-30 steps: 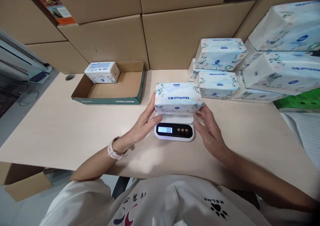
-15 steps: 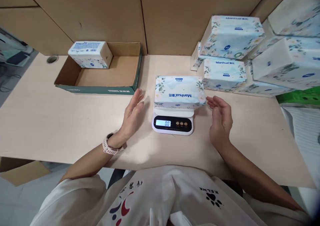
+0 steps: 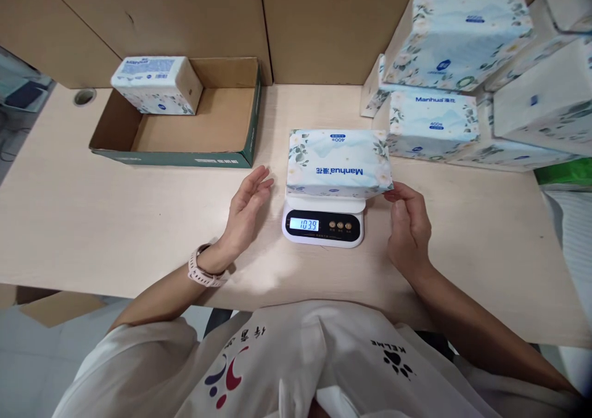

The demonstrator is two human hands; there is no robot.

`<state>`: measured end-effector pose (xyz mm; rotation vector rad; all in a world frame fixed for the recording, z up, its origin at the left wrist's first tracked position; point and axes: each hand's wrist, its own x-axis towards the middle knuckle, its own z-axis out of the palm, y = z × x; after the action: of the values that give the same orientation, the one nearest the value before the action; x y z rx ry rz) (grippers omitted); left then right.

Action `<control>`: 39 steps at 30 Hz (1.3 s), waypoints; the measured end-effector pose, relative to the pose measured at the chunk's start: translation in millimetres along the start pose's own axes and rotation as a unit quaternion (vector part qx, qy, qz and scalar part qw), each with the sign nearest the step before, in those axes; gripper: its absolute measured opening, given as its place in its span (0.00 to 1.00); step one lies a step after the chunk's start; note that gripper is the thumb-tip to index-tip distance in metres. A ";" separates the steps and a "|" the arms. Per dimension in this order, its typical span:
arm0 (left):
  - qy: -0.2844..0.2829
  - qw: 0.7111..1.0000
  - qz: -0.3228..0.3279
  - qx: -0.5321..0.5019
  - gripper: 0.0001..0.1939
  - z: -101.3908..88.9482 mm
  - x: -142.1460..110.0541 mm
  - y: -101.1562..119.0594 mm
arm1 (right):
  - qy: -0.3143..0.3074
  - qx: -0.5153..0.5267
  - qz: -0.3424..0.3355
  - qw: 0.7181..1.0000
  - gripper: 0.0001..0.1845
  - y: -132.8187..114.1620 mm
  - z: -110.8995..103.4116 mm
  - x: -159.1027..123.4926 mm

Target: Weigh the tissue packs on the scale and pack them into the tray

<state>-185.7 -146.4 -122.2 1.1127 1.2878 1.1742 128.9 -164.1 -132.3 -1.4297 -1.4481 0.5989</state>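
Observation:
A floral tissue pack (image 3: 337, 162) lies on a small white kitchen scale (image 3: 324, 224) whose lit display reads 103.9. My left hand (image 3: 245, 211) rests on the table just left of the scale, fingers stretched and apart, holding nothing. A pink watch is on that wrist. My right hand (image 3: 409, 224) is at the pack's right end, fingers loosely curled, its fingertips at or just off the pack's corner; it grips nothing.
A shallow cardboard tray (image 3: 171, 153) with a green rim sits at the back left with one tissue pack (image 3: 155, 85) in it. Several tissue packs (image 3: 457, 73) are piled at the back right. Brown cartons (image 3: 259, 23) form a wall behind the light wooden table (image 3: 92, 221).
One second ago both hands held the pack on the scale; they let go and moved apart. The display went from 0.0 to 103.9. The camera tilted down.

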 end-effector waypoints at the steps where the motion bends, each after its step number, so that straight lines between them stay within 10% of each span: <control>1: 0.000 1.000 0.000 0.002 0.25 -0.3 0.4 -0.5 | -0.002 -0.004 -0.001 1.000 0.24 0.1 -0.1 -0.2; 39: 0.042 0.997 -0.025 -0.058 0.11 1.2 8.3 5.0 | 0.012 0.005 -0.007 1.000 0.26 6.5 0.5 -0.8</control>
<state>-184.9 -137.6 -118.0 0.9511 1.2866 1.2532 131.3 -163.6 -138.4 -1.4141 -1.4336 0.5767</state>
